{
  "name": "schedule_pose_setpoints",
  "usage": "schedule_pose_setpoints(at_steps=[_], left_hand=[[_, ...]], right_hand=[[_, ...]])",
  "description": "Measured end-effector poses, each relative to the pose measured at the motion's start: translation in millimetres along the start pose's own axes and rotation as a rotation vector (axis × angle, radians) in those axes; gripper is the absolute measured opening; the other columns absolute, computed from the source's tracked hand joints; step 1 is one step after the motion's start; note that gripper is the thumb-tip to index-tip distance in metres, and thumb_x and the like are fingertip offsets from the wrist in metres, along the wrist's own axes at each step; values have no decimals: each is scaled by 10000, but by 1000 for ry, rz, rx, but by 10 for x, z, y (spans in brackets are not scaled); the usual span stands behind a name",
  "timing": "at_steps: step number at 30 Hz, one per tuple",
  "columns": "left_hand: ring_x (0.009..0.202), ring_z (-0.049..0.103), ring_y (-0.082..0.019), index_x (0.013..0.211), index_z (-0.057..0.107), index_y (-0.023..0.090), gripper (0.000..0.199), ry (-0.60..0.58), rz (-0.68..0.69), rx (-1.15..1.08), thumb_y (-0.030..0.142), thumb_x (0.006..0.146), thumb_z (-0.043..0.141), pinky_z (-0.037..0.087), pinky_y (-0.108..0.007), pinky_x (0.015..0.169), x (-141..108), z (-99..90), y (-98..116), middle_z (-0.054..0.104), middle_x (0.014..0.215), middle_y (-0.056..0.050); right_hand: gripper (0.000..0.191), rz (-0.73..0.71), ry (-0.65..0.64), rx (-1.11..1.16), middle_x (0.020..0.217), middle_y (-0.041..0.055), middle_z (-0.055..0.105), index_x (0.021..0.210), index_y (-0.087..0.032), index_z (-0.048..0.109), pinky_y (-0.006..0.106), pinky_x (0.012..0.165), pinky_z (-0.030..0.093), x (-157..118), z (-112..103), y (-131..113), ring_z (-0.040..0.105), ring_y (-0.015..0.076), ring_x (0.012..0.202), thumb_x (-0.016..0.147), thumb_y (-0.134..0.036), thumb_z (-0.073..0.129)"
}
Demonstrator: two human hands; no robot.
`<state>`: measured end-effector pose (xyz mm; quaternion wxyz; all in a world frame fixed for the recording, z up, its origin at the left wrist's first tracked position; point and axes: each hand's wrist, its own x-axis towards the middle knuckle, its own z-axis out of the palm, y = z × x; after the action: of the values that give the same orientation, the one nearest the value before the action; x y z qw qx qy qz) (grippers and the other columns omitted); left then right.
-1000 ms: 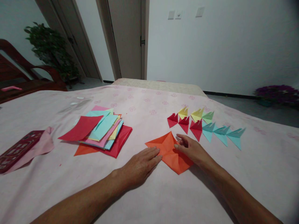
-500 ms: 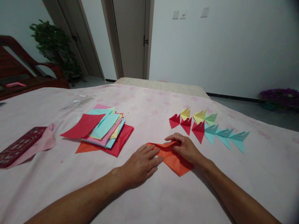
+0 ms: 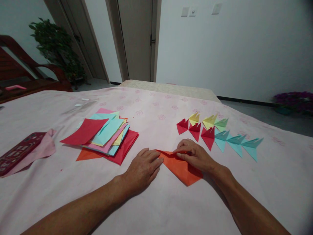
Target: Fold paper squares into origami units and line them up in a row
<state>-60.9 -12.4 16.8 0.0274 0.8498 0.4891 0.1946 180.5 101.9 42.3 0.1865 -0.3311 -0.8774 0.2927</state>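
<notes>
A sheet of orange paper (image 3: 182,170), partly folded, lies on the cloth with one point towards me. My left hand (image 3: 144,167) rests flat, fingers stretched out, its fingertips on the paper's left corner. With its fingers closed, my right hand (image 3: 197,154) pinches the folded upper edge and hides the right part of the sheet. Just beyond the right hand stand small folded paper figures: red ones (image 3: 207,137), yellow ones (image 3: 209,121), a green one (image 3: 221,124) and light blue ones (image 3: 236,143).
A loose stack of coloured paper (image 3: 107,133) lies to the left, with a red sheet on top. Farther left is a dark red printed packet (image 3: 22,151) with pink material under it. A flowered pink tablecloth (image 3: 156,209) covers the table.
My left hand has drawn slightly left, towards the paper's corner. The right fingers have shifted left along the upper edge, which now lies flatter.
</notes>
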Motion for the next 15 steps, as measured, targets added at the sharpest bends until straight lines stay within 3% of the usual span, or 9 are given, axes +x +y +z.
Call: schedule_pose_setpoints(at_steps=[5, 9, 12, 15], left_hand=[[1084, 579, -248, 1171, 607, 205, 270, 15, -12, -8, 181, 942, 466, 493, -475, 969, 14, -6, 9, 625, 1167, -121], [1196, 538, -268, 1194, 580, 202, 284, 29, -62, -18, 174, 935, 466, 515, -469, 966, -10, 24, 26, 525, 1336, -160], [1274, 489, -294, 1156, 578, 181, 250, 0, -83, 2, 175, 930, 472, 497, -498, 999, -10, 24, 36, 426, 1458, -187], [1262, 499, -290, 1136, 578, 188, 227, -30, -65, 16, 180, 935, 471, 493, -506, 1006, 9, 7, 32, 491, 1427, -166]], right_hand=[[278, 15, -79, 37, 987, 44, 696, 976, -257, 764, 343, 896, 464, -19, -94, -32, 618, 205, 964, 853, -216, 518], [496, -84, -97, -19, 1057, 46, 705, 1063, -276, 755, 391, 937, 456, -58, -93, 33, 603, 214, 1010, 723, -63, 464], [534, -131, -96, -66, 1074, 45, 710, 1067, -288, 756, 426, 946, 453, -73, -72, 70, 602, 218, 1016, 694, -48, 459], [549, -167, -85, -91, 1086, 42, 711, 1069, -293, 754, 435, 946, 456, -84, -53, 81, 610, 219, 1018, 677, -42, 462]])
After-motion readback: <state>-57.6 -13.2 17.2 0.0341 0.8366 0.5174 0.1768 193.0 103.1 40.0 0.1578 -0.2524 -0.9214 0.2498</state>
